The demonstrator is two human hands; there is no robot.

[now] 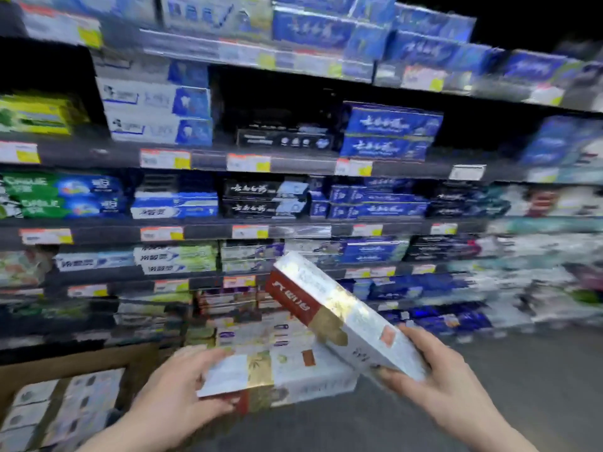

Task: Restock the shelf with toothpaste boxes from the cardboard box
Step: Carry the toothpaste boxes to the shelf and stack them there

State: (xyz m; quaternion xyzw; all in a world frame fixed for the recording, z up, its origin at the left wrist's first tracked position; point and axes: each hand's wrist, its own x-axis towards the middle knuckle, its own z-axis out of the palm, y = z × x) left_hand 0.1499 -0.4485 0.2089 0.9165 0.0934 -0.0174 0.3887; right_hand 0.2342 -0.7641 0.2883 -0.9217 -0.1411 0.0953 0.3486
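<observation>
The shelf unit [293, 164] fills the view, its tiers packed with blurred toothpaste cartons above price tags. At lower left stands the cardboard box [81, 360], with white boxes [65, 406] in rows inside. In front of the lowest tiers, the left hand [173, 396] grips a level white-and-gold toothpaste box [293, 373] by its near end. The right hand [437, 380] grips a second toothpaste box [329, 308], tilted with its far end raised toward the shelf.

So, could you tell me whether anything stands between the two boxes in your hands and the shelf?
Nothing visible does. The left hand grips one toothpaste box, the right hand grips a tilted box, and only open air lies between them and the shelf. Its rows near them look full.
</observation>
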